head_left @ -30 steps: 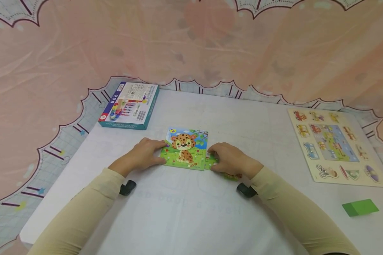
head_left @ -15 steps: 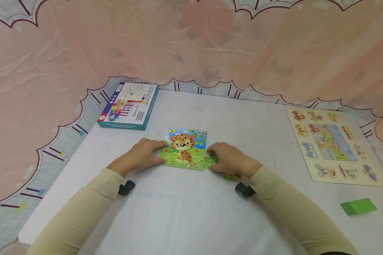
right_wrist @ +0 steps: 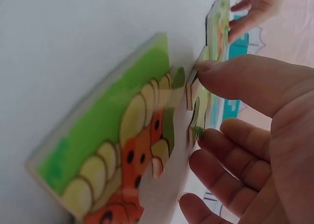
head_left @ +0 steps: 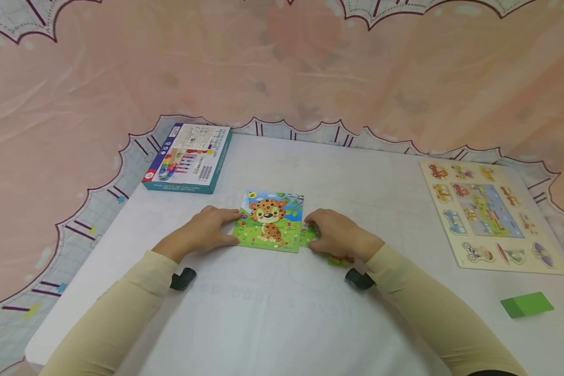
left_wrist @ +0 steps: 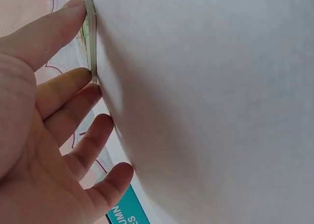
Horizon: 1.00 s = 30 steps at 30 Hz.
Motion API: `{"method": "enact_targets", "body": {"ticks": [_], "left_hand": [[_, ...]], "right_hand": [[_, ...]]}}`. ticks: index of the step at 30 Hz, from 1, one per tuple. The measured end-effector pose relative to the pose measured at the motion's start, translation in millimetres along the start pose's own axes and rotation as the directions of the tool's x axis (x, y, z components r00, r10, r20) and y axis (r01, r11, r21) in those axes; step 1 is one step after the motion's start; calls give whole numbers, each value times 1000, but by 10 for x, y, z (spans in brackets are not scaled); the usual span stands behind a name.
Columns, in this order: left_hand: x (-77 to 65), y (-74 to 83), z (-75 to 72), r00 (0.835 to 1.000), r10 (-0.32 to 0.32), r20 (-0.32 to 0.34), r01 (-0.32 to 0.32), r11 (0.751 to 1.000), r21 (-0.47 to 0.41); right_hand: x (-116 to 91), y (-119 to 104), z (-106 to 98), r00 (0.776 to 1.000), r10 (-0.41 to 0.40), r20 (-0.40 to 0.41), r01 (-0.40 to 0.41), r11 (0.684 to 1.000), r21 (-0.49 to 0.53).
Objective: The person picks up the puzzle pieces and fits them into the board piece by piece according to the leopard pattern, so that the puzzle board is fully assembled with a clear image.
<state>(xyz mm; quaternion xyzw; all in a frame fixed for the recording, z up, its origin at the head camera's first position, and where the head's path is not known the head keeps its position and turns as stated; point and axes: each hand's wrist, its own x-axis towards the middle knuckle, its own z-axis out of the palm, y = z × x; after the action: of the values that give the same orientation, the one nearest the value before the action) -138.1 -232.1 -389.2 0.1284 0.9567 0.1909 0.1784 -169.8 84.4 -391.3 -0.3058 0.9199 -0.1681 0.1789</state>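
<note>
A square leopard jigsaw puzzle (head_left: 270, 222) lies flat in mid-table. My left hand (head_left: 203, 231) touches its left edge with thumb and forefinger spread; the left wrist view shows the fingertips (left_wrist: 84, 77) against the thin side of the puzzle. At its right edge, a smaller green jigsaw piece (head_left: 307, 237) lies beside the puzzle, and my right hand (head_left: 336, 233) holds that piece between thumb and fingers. Below the right palm sits a loose jigsaw piece (head_left: 340, 260) with orange and green print, seen large in the right wrist view as a caterpillar-like pattern (right_wrist: 132, 140).
A flat teal-sided box (head_left: 188, 158) stands at the back left. At the right lies a wooden picture board (head_left: 493, 250) with vehicle and toy shapes. A green block (head_left: 527, 305) sits nearer on the right. A patterned curtain (head_left: 263, 68) hangs behind the white table (head_left: 272, 324).
The head view has shifted slightly. Both hands keep their places at the puzzle's two sides, and the pieces look the same.
</note>
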Motion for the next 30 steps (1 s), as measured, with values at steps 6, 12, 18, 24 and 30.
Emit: {"method": "enact_targets", "body": {"ticks": [6, 12, 18, 24, 30], "left_hand": [[17, -27, -14, 1000, 1, 10, -1, 1000, -11], [20, -44, -30, 1000, 1, 11, -1, 1000, -19], [26, -56, -16, 1000, 2, 4, -2, 1000, -19], [29, -63, 4, 1000, -8, -4, 8, 1000, -15], [6, -33, -14, 1000, -17, 0, 17, 1000, -18]], "right_hand": [[-21, 47, -62, 1000, 3, -10, -2, 999, 49], [-13, 19, -110, 1000, -15, -9, 16, 996, 86], [28, -95, -114, 998, -54, -12, 55, 994, 94], [122, -202, -48, 997, -76, -9, 76, 993, 90], [214, -321, 0, 994, -109, -15, 110, 993, 48]]}}
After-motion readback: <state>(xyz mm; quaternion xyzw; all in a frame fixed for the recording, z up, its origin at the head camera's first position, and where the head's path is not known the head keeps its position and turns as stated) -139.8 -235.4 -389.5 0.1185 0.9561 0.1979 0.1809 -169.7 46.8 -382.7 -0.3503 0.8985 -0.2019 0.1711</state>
